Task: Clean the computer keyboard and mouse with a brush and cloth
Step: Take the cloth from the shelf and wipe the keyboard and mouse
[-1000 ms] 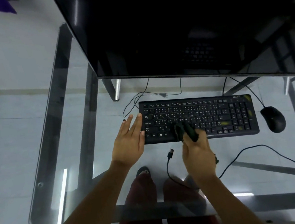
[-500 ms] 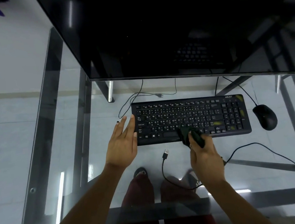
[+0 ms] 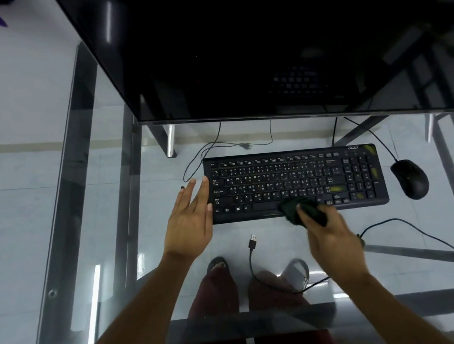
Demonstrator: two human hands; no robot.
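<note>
A black keyboard (image 3: 294,181) lies on the glass desk (image 3: 64,218), with yellowish smudges on its right side. My right hand (image 3: 329,233) grips a dark brush (image 3: 301,210), whose head rests on the keyboard's front edge near the space bar. My left hand (image 3: 190,221) lies flat with fingers spread against the keyboard's left end. A black mouse (image 3: 410,178) sits to the right of the keyboard. No cloth is visible.
A large dark monitor (image 3: 261,40) overhangs the back of the desk. A loose USB plug (image 3: 252,239) and its cable lie in front of the keyboard. Another cable (image 3: 425,237) curls at the right. My legs show through the glass.
My right hand has slid the brush to the right along the keyboard's bottom row and pulled it toward the front edge. My left hand stays at the keyboard's left end.
</note>
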